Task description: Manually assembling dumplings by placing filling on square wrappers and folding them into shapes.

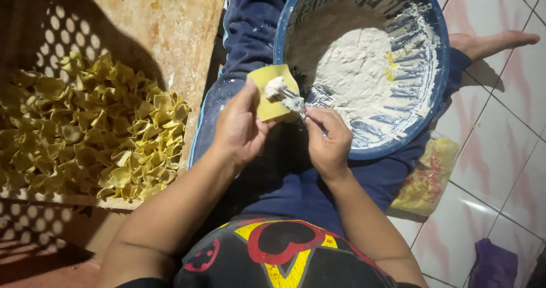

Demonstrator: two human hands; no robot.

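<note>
Our left hand (239, 130) holds a square yellow wrapper (273, 91) with a dab of pale filling (277, 87), while our right hand (329, 141) grips a small utensil (297, 105) touching it. At one o'clock sits the blue bowl (432, 97); at nine o'clock, folded dumplings (94, 131) are piled on a wooden board (165, 32).

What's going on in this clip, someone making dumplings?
A person sits on a tiled floor. The left hand holds a yellow square wrapper with a dab of white filling on it. The right hand works a small utensil at it. A blue bowl of filling rests on the lap; folded pieces pile on a wooden board.
</note>
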